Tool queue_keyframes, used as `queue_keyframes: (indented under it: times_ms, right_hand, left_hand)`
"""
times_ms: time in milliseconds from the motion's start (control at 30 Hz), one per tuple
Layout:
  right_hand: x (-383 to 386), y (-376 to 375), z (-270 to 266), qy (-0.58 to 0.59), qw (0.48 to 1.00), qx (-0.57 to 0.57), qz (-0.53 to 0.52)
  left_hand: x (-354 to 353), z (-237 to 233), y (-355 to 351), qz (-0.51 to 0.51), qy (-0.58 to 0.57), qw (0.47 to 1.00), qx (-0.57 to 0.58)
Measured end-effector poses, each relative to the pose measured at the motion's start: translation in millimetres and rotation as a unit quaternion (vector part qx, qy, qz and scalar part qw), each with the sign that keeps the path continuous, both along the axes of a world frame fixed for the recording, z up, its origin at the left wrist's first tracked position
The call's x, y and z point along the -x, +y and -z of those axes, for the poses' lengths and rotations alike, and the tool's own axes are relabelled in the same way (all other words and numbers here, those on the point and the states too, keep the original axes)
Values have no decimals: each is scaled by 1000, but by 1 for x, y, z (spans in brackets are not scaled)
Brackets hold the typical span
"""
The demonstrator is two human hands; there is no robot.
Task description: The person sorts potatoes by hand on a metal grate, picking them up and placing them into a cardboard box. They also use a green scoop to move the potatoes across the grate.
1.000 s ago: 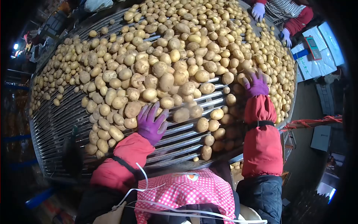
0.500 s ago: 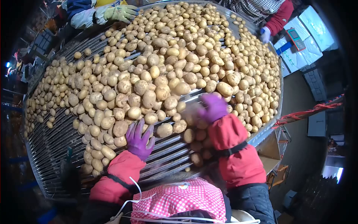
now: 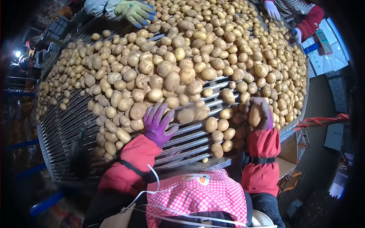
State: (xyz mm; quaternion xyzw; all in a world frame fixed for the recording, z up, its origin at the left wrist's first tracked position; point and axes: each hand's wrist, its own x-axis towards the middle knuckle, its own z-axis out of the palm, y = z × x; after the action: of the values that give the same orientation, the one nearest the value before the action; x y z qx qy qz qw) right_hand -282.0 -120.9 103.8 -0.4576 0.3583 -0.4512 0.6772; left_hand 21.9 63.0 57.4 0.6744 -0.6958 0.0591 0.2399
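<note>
Many potatoes (image 3: 172, 81) of mixed sizes lie heaped over a slatted metal table (image 3: 190, 141). My left hand (image 3: 157, 125), in a purple glove, rests with its fingers spread at the near edge of the heap, just left of some potatoes on the bars. Toward the right, my right hand (image 3: 266, 110) is turned with the palm up and curls around an oblong potato (image 3: 255, 115). Left of that hand, several potatoes (image 3: 217, 136) sit in a loose cluster by the near edge.
Across the table are another person's yellow-green gloved hand (image 3: 136, 13) and a second person's pale gloved hand (image 3: 272, 10). A red strap (image 3: 323, 121) runs off the right edge. White boxes with a green-screened device (image 3: 324, 41) stand at the far right.
My right hand has moved right, turned up and now holds a potato. Bars show where it passed. My left hand stays spread by the heap. The far co-worker's second hand has come into view.
</note>
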Motion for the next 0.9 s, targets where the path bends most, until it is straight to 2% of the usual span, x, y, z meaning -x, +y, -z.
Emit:
queue_keyframes:
  times_ms: [67, 100, 133, 200, 233, 267, 333, 367, 400, 433, 467, 500, 567, 667, 733, 767, 833, 867, 900]
  right_hand:
    - [3, 27, -6, -61, 987, -146, 10]
    - [4, 38, -10, -93, 967, -233, 50]
    - [1, 52, -18, -85, 963, -245, 73]
    - [14, 64, 1, -98, 977, -188, 10]
    - [22, 71, 4, -71, 977, -200, 1]
    - [26, 79, 7, -115, 980, -163, -7]
    - [36, 97, 4, -105, 968, -225, 33]
    - [40, 105, 6, -130, 972, -194, 7]
    - [45, 115, 2, -133, 970, -204, 7]
    - [48, 121, 5, -138, 970, -198, 7]
    - [51, 127, 8, -143, 971, -192, 6]
    - [54, 134, 9, -156, 968, -194, 16]
    - [67, 141, 4, -134, 960, -240, 53]
    - [93, 160, -10, -142, 938, -288, 130]
    - [116, 176, -18, -170, 921, -304, 175]
    - [131, 187, -18, -125, 920, -298, 222]
    - [167, 212, 0, -152, 916, -285, 237]
    - [185, 227, 8, -164, 914, -279, 245]
    - [199, 245, 6, -129, 920, -269, 254]
  left_hand:
    - [5, -8, -8, 50, -26, 998, 30]
    - [12, -21, -19, 96, 18, 995, -6]
    - [20, -21, -26, 88, -2, 995, -51]
    - [33, -20, -38, 74, -45, 987, -137]
    - [35, -21, -43, 74, -71, 978, -180]
    - [39, -24, -45, 71, -20, 981, -181]
    - [43, -34, -46, 61, 79, 978, -183]
    - [46, -40, -45, 119, 367, 905, -181]
    - [51, -48, -42, 117, 545, 802, -214]
    - [58, -57, -40, 109, 699, 665, -239]
    - [65, -64, -38, 95, 823, 498, -255]
    - [75, -67, -34, 99, 865, 425, -246]
    - [92, -62, -38, 205, 888, 354, -212]
    - [129, -65, -28, 206, 938, 223, -168]
    - [142, -55, -35, 280, 923, 140, -226]
    - [156, -58, -34, 255, 921, 182, -233]
    - [186, -68, -29, 203, 910, 264, -245]
    - [201, -71, -29, 231, 868, 341, -277]
    - [216, -74, -30, 259, 818, 414, -302]
